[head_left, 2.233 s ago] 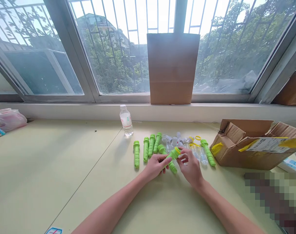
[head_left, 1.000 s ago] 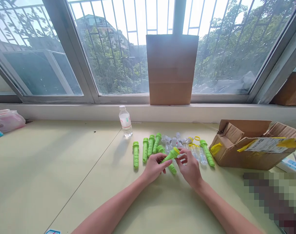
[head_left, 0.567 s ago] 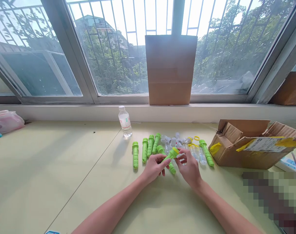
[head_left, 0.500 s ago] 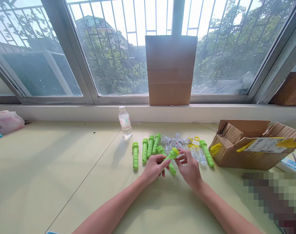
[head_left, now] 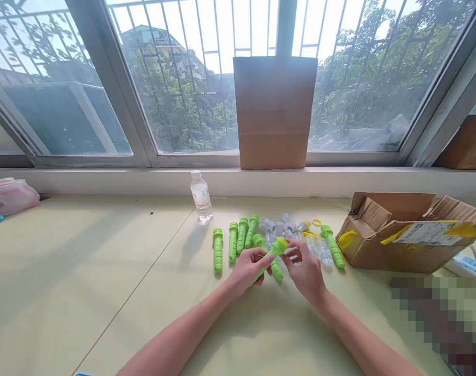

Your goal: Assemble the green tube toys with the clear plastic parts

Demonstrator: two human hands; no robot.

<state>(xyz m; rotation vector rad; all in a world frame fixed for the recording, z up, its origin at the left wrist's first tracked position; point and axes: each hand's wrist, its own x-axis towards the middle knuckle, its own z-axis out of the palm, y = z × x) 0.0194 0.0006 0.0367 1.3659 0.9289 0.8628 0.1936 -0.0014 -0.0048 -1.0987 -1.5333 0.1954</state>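
Note:
My left hand (head_left: 250,269) is closed round the shaft of a green ribbed plastic tube (head_left: 276,247), which is tilted with its wide end up and to the right. A yellow ring (head_left: 281,242) sits at that wide end. The fingers of my right hand (head_left: 303,265) are pinched at the ringed end. Beneath and behind the held tube lies another green tube (head_left: 277,271), partly hidden by my hands. Several more green tubes (head_left: 233,243) lie in a loose row to the left. One green tube (head_left: 333,247) rests at the right, beside clear plastic tubes (head_left: 325,253).
Grey-white and clear small parts (head_left: 279,228) lie heaped behind my hands, with a loose yellow ring (head_left: 316,222) near them. An open cardboard box (head_left: 410,256) stands at the right. A water bottle (head_left: 201,197) is upright at the back. A pink-tinted bag (head_left: 14,196) lies far left.
The green tube's lower end now shows below my left hand, and the left fingers have shifted slightly around it. My right hand stays at the ringed end.

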